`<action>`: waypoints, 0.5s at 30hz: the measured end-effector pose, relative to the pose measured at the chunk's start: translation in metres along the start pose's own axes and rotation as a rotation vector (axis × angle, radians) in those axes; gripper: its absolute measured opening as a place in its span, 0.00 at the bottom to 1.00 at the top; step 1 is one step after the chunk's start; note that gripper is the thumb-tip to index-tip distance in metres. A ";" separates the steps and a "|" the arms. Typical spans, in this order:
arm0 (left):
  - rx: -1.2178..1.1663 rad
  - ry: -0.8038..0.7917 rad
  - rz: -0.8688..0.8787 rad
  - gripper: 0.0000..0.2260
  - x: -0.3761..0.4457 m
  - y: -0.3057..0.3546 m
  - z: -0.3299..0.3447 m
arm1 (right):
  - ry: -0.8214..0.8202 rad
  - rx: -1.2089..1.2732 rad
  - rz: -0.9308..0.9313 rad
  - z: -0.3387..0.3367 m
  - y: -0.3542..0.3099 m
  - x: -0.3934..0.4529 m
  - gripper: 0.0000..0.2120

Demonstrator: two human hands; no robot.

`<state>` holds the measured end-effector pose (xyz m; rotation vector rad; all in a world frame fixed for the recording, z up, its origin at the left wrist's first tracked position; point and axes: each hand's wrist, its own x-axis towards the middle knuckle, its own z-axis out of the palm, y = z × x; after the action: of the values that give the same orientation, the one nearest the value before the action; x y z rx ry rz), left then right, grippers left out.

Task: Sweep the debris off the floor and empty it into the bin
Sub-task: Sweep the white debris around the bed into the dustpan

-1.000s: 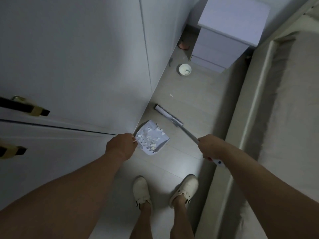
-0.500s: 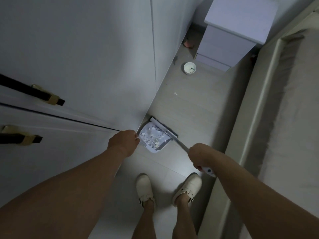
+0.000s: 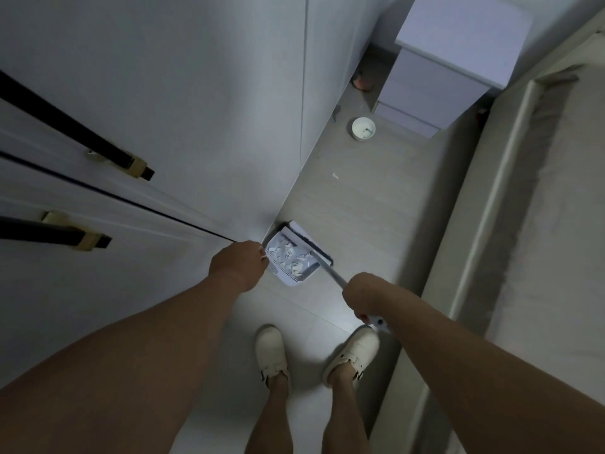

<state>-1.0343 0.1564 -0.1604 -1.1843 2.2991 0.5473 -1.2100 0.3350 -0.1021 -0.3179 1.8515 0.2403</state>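
A white dustpan (image 3: 288, 278) sits on the pale floor against the foot of the wardrobe, holding several white scraps of debris (image 3: 289, 257). My left hand (image 3: 238, 267) grips the dustpan's upright handle, which the hand hides. My right hand (image 3: 361, 294) holds the long handle of a broom (image 3: 327, 268); the broom head (image 3: 307, 242) lies across the dustpan's mouth. One small white scrap (image 3: 335, 175) remains on the floor farther ahead. A small round white bin (image 3: 363, 128) stands at the far end of the aisle.
White wardrobe doors (image 3: 163, 126) with black handles line the left. A bed (image 3: 540, 224) runs along the right, leaving a narrow aisle. A pale drawer unit (image 3: 442, 70) closes the far end, with a reddish object (image 3: 361, 81) beside it. My two feet in white clogs (image 3: 271, 355) stand below.
The broom head has been drawn back from open floor to the dustpan's mouth, pushing scraps inside. My right hand came closer to me; my left hand stayed on the dustpan handle.
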 end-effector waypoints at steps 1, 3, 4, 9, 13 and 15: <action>0.000 -0.005 0.007 0.09 -0.001 0.001 0.001 | 0.014 -0.052 0.019 -0.003 0.005 -0.004 0.10; 0.007 -0.012 0.016 0.11 -0.001 0.003 0.001 | 0.016 0.084 0.076 -0.010 0.017 -0.006 0.05; 0.009 -0.010 0.017 0.12 -0.001 0.004 -0.001 | -0.003 0.290 0.064 -0.017 0.024 -0.010 0.03; -0.007 0.041 -0.004 0.14 -0.004 0.011 -0.011 | 0.085 0.759 0.118 -0.040 0.043 -0.041 0.08; -0.023 0.073 0.000 0.14 -0.001 0.028 -0.031 | 0.125 0.827 0.086 -0.062 0.036 -0.042 0.08; -0.030 0.094 -0.002 0.14 0.007 0.042 -0.041 | 0.130 0.845 0.096 -0.078 0.030 -0.040 0.08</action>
<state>-1.0826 0.1517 -0.1263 -1.2511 2.3760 0.5379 -1.2790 0.3420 -0.0406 0.3481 1.9240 -0.5082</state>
